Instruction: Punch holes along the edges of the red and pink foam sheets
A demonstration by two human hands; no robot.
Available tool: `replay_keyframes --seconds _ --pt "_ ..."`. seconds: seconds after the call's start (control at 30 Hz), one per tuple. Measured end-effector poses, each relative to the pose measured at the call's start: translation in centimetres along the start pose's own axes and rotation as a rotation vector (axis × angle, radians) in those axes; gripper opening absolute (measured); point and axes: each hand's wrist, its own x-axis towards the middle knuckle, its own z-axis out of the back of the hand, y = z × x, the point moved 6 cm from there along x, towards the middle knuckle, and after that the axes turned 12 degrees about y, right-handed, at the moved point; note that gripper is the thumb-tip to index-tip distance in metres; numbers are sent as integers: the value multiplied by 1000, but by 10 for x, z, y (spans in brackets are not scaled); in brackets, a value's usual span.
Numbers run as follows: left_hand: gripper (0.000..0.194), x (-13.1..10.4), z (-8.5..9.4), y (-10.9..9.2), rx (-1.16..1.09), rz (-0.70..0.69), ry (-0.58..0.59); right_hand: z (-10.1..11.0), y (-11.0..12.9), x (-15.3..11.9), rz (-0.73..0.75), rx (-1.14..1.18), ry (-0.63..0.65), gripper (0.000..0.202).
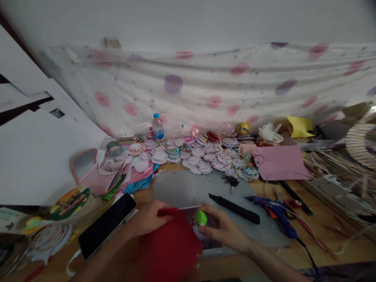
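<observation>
My left hand (155, 219) grips the upper edge of a red sheet (172, 250), thumb on top, near the bottom middle of the head view. In my right hand (219, 227) is a small bright green paper punch (201, 218), pinched between thumb and fingers just right of the sheet. Small notches show along the sheet's right edge. Beneath both hands lies a shallow white-rimmed tray (211, 250) with tiny red pieces in it, partly covered by the sheet.
A grey cutting mat (182, 188) bears a black utility knife (235, 208) and keys (231, 182). Right is a blue glue gun (276, 213); left, a phone (107, 223). Behind stand many dotted paper discs (202, 156) and a water bottle (158, 127). Pink paper (282, 162) lies right.
</observation>
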Motion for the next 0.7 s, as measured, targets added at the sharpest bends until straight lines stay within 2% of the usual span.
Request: replay_keyframes --seconds 0.13,0.23,0.4,0.53,0.7 --pt "30 -8 3 5 31 10 -31 -2 10 10 -74 -113 183 18" --pt "30 -17 9 -1 27 -17 -43 1 17 16 -83 -240 227 20" --pt "28 -27 14 -15 0 -25 -72 3 29 17 -77 -340 177 21" --pt "26 -28 11 -23 23 -23 -84 2 42 15 -52 -347 107 20" --pt "25 -31 11 -34 23 -40 -151 2 55 14 -29 -499 70 20"
